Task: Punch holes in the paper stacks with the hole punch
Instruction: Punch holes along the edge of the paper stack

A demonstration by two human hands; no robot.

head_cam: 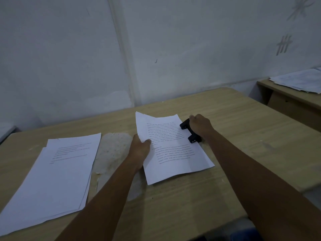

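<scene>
You're at the punching step, by the look of it. Your right hand sits on top of the black hole punch, palm down over its lever; the fingers curl out of sight on the far side, so you can't tell how firmly they close. The printed paper stack lies with its right edge tucked into the punch, directly under that hand. Your left hand pinches the stack's opposite edge, thumb on top of the page, and the far corner beyond that pinch curls up off the desk.

Next move, as I read it: keep the pinch steady so the sheets stay square in the slot, then press straight down with the right palm.

Left of your pinching hand there's a rough worn patch in the desktop, and further left a second stack, slightly fanned. More papers rest on the neighbouring desk, well beyond the punch hand. Nothing blocks the press.
</scene>
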